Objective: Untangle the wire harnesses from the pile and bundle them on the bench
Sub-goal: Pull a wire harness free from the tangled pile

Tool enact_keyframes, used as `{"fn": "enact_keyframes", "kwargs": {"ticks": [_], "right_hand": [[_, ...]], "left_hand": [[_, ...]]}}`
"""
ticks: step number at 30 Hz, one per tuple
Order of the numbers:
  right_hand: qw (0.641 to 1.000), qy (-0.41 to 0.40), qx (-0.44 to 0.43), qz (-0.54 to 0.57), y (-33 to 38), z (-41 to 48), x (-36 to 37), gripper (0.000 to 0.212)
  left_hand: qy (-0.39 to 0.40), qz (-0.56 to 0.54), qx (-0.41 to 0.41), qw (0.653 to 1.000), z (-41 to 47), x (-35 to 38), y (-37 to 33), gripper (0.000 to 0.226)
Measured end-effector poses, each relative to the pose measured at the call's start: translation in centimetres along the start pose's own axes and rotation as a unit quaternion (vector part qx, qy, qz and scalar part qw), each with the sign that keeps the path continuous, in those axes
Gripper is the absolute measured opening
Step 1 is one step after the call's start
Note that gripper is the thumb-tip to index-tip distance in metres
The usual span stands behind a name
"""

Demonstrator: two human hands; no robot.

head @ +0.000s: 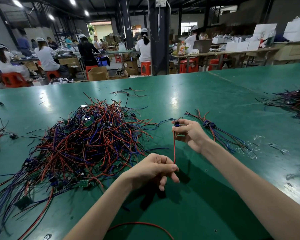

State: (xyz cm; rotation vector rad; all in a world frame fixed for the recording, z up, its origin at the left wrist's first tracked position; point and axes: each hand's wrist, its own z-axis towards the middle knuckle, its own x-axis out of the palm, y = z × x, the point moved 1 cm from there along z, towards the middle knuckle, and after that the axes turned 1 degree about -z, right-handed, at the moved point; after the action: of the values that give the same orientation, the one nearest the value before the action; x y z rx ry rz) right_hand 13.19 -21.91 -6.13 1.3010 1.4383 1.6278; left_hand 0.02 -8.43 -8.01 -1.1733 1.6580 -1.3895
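Red-and-black wire harness (174,146): held taut in the air. Its blue module end is pinched in the fingers (178,129) of the right hand (190,134), and its tail end is pinched between thumb and forefinger of the left hand (151,169).
Fingers: both sets are clamped on this one harness; the left's spare fingers curl loosely below the pinch.
Step in hand: one harness looks free of the pile and is being straightened.
Next move: probably laying it on the small bundle (210,126) just beyond the right fingers, modules together, tail kept from snagging.
Pile (87,141): a big tangle of red, blue and black wires with small green boards, left of both sets of fingers, mostly unsorted.
Table (189,210): glossy green beneath the fingers. A loose red wire (140,223) lies nearer the person, and another heap (294,103) lies far right.
Room: a workshop with seated people (45,56) in white caps at benches, on red stools (12,79).
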Motion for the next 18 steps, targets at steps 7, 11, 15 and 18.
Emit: {"fn": "enact_keyframes", "kwargs": {"ticks": [7,11,15,18], "right_hand": [[0.999,-0.028,-0.023,0.030,6.2,2.9,-1.8,0.024],[0.998,-0.047,0.023,-0.033,9.2,5.6,-5.2,0.021],[0.967,-0.094,0.137,-0.191,7.8,6.9,-8.1,0.016],[0.945,-0.160,0.130,-0.253,6.9,7.0,-9.5,0.014]], "left_hand": [[-0.012,-0.032,-0.022,0.999,0.3,0.0,0.0,0.021],[-0.008,-0.033,-0.026,0.999,0.4,0.0,-0.1,0.021],[-0.008,-0.031,-0.032,0.999,0.4,0.0,-0.2,0.020],[-0.006,-0.028,-0.032,0.999,0.4,0.0,-0.3,0.019]]}}
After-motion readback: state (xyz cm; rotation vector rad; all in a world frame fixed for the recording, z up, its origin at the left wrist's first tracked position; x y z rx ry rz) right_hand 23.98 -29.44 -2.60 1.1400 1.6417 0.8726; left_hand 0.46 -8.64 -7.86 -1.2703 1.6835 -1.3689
